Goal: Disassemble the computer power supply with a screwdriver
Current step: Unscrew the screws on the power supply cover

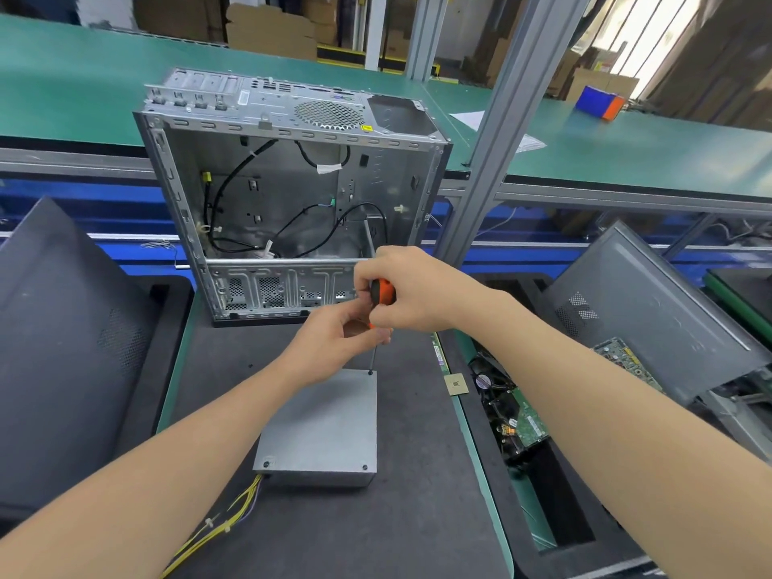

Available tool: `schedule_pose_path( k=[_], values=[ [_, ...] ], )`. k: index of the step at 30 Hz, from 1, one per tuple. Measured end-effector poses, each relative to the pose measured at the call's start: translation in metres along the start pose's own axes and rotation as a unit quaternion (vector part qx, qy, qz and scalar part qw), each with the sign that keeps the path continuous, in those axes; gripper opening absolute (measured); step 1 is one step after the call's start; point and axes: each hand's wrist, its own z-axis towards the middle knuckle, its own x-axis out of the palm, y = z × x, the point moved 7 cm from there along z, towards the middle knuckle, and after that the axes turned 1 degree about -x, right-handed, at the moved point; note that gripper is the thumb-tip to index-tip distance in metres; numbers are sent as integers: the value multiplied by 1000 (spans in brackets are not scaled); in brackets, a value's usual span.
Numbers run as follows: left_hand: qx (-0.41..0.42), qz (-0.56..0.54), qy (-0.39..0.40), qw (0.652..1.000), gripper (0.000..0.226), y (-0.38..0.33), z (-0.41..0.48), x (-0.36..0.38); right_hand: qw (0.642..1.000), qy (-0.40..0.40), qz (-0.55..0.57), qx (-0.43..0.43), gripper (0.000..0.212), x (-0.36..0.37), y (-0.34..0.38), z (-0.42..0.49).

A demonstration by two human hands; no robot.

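A grey metal power supply lies flat on the dark mat, yellow wires trailing from its near left corner. An orange-and-black screwdriver stands upright over it, its thin shaft touching a screw at the far right corner of the lid. My right hand grips the handle from above. My left hand pinches the lower part of the handle just below. Two more screws show at the near corners of the lid.
An empty open computer case stands right behind the power supply. Dark case panels lean at left and right. A bin at right holds circuit boards and a fan. A metal frame post rises behind the case.
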Motion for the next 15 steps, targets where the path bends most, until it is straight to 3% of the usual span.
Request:
schedule_pose_path(
  k=[3, 5, 7, 10, 15],
  values=[
    [-6, -5, -13, 1000, 6, 2, 0, -2, 991, -60, -114, 40, 33, -2, 0, -3],
    [-12, -6, -16, 1000, 7, 3, 1, -1, 962, -116, -223, 107, 41, -6, 1, -4],
    [-16, -3, -13, 1000, 9, 3, 3, 1, 947, -137, -250, 151, 45, -6, 2, -3],
    [-1, -1, -11, 1000, 10, 1, 3, 5, 957, -117, -215, 156, 35, -1, -3, 2],
    [-2, -38, -17, 999, 17, 2, 1, 4, 990, -53, -66, 115, 19, 0, -13, 2]
  ],
)
